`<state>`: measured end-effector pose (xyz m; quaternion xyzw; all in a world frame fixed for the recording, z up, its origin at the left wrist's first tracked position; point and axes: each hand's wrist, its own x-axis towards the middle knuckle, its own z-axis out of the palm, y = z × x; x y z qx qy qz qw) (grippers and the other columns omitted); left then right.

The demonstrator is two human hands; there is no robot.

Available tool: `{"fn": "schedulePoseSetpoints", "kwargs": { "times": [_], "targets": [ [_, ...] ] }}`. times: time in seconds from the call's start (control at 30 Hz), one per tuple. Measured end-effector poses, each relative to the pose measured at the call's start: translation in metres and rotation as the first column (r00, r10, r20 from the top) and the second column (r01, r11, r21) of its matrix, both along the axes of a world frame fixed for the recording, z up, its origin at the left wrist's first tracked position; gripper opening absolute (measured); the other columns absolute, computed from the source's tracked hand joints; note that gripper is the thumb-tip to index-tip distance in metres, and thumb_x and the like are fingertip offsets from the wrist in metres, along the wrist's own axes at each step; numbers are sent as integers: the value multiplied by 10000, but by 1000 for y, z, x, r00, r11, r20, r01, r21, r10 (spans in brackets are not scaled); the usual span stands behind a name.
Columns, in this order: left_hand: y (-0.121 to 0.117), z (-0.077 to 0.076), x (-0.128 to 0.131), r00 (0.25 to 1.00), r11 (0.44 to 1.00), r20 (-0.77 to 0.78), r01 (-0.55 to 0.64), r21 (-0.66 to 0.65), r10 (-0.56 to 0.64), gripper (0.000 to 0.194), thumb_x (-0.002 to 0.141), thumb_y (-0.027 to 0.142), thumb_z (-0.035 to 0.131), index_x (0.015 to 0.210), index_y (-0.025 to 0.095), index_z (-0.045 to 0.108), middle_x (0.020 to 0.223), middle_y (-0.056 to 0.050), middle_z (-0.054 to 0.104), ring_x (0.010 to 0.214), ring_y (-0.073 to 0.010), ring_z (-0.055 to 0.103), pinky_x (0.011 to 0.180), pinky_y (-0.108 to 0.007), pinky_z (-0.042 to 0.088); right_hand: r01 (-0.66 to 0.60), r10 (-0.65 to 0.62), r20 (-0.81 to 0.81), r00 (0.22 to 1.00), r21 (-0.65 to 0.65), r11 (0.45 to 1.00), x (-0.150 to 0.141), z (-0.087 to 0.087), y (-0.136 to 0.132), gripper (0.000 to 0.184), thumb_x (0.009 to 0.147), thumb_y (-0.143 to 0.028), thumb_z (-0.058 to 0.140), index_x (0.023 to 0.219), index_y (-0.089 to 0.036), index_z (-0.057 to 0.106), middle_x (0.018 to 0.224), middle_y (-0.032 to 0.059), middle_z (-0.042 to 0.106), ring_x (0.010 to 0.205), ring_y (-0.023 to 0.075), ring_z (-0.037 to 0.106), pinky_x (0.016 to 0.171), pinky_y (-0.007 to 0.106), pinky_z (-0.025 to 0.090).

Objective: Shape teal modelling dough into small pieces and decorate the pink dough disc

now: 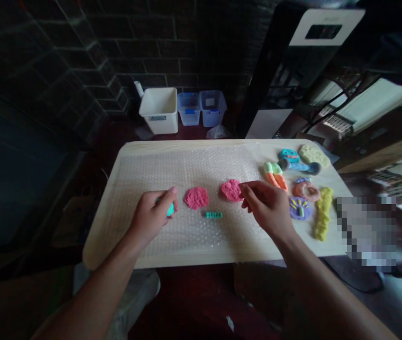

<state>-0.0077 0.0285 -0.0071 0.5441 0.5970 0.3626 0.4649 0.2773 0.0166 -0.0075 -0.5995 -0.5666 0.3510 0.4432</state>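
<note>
My left hand (158, 208) is closed around a lump of green modelling clay (170, 210), partly hidden by the fingers. My right hand (262, 203) is held in a pinch at the right edge of a pink clay piece (231, 190). Whether anything sits between its fingertips I cannot make out, nor whether they touch the pink piece. Between the hands lies a second flat, bumpy pink clay piece (197, 198). Just below the pink pieces is a short ridged green clay strip (214, 215).
Bubble wrap (133, 174) covers much of the wooden table (115, 255). Clay shapes crowd its right end, among them a blue dumbbell-like piece (300, 166), a purple disc (305, 212) and a yellow strip (323, 215). Beyond the far edge stand a white bin (160, 113) and blue bins (212, 106).
</note>
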Motion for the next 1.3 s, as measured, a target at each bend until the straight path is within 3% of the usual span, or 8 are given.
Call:
{"fn": "schedulePoseSetpoints", "kwargs": {
  "times": [0.07, 0.13, 0.23, 0.5, 0.7, 0.8, 1.13, 1.3],
  "targets": [
    [-1, -5, 1, 949, 971, -273, 198, 131, -157, 423, 985, 422, 590, 629, 196, 614, 557, -5, 552, 535, -154, 539, 533, -274, 365, -190, 192, 154, 969, -30, 981, 0, -2, -3, 264, 985, -377, 677, 912, -147, 786, 687, 45, 725, 522, 130, 628, 487, 263, 461],
    [-7, -10, 5, 841, 894, -481, 390, 222, -247, 326, 989, 321, 587, 695, 195, 648, 665, -27, 634, 671, -192, 618, 649, -310, 424, -331, 330, 289, 899, -46, 942, -4, -5, -9, 189, 948, -319, 731, 999, -156, 810, 825, 65, 766, 587, 138, 668, 546, 276, 496],
    [-16, -19, 10, 759, 807, -584, 521, 278, -288, 183, 993, 219, 577, 853, 190, 691, 869, -61, 709, 862, -237, 669, 786, -352, 472, -390, 380, 420, 824, -67, 919, -11, -13, -14, 288, 888, -271, 821, 1157, -167, 810, 994, 95, 769, 677, 160, 687, 636, 310, 527],
    [-25, -41, 13, 750, 731, -623, 550, 403, -221, 46, 941, 156, 649, 972, 179, 675, 1022, -91, 677, 972, -289, 643, 877, -430, 501, -502, 463, 519, 719, -73, 862, -21, -24, -7, 116, 924, -175, 793, 1029, -197, 837, 990, 91, 744, 941, 227, 699, 783, 307, 517],
    [-27, -39, 20, 800, 670, -561, 537, 512, -214, 297, 958, 274, 762, 1235, 209, 677, 1159, -90, 739, 1105, -291, 664, 979, -425, 503, -488, 457, 364, 812, -6, 873, -23, -15, -10, 166, 848, -101, 759, 1001, -162, 756, 854, 34, 733, 736, 157, 653, 682, 261, 487],
    [-25, -38, 24, 843, 681, -492, 493, 541, -218, 295, 970, 266, 764, 1253, 216, 697, 1160, -76, 773, 1108, -263, 693, 984, -395, 519, -502, 475, 291, 831, 25, 864, -21, -12, -11, 172, 854, -102, 737, 1018, -155, 750, 861, 38, 743, 733, 151, 662, 676, 259, 500],
    [-26, -33, 28, 958, 846, -196, 278, 455, -210, 256, 899, 253, 847, 1147, 225, 790, 1060, -58, 827, 987, -225, 778, 914, -368, 602, -530, 511, 188, 838, 65, 845, -17, -6, -7, 213, 901, -150, 695, 1087, -159, 799, 958, 61, 800, 736, 142, 689, 673, 264, 556],
    [-28, -33, 28, 961, 858, -159, 273, 435, -225, 217, 893, 253, 848, 1108, 232, 829, 1016, -68, 833, 967, -232, 779, 901, -372, 613, -538, 523, 166, 836, 58, 841, -19, -2, -9, 257, 857, -99, 702, 1083, -158, 809, 922, 52, 799, 715, 138, 683, 658, 257, 554]
  ]
}}
